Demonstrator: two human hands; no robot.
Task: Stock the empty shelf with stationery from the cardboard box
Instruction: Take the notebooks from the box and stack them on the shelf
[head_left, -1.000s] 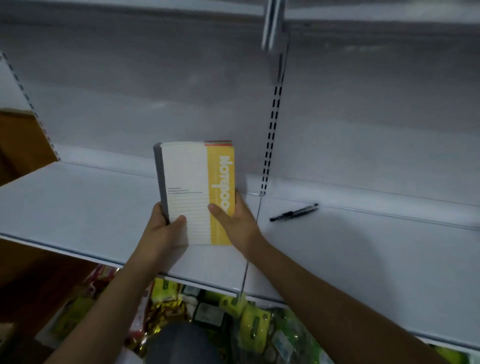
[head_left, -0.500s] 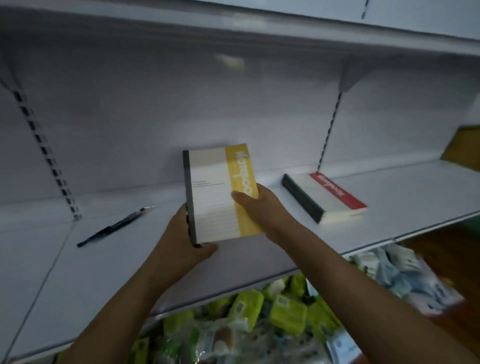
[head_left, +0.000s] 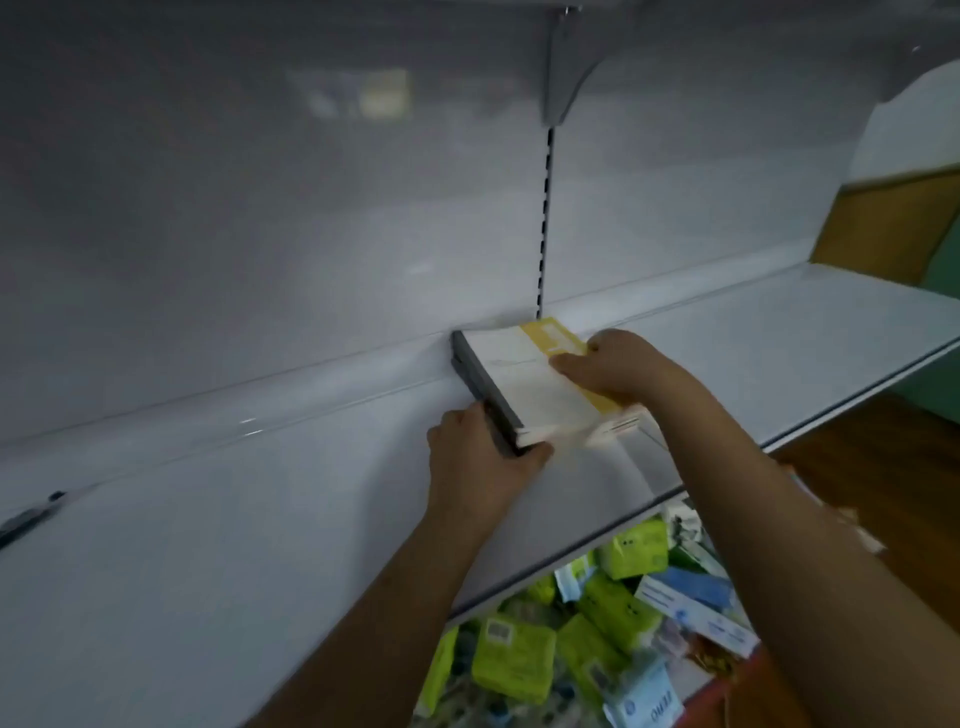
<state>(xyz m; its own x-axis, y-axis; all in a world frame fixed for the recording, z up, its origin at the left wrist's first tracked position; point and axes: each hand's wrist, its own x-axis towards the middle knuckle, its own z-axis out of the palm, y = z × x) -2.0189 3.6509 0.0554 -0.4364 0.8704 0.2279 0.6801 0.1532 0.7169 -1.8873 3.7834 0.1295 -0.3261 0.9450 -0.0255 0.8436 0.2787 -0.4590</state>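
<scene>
White metal shelf (head_left: 779, 332) fills most of the view, and half a second ago the yellow-banded notebook (head_left: 524, 382) was held upright above it, cover facing the person. Now it lies nearly flat, laid on top of a second notebook (head_left: 621, 427) that already sat on the shelf; only a strip of that lower one's page edge shows at the near right corner. I judge the placing all but done: the book looks supported, and what remains is squaring the pair and letting go.

Its long axis runs from the back panel toward the shelf's front edge, slanting to the right as it comes nearer. The grey spine faces left, the yellow band lies along the right side, and the cover faces up.

Left hand (head_left: 480, 457) curls round the near left corner, thumb tucked under the front edge and fingers against the spine. Right hand (head_left: 618, 366) rests on the cover over the yellow band, fingers bent down onto it, pressing rather than pinching as far as I can tell.

Far left, a dark pen (head_left: 28, 517) lies on the shelf, well apart.
</scene>
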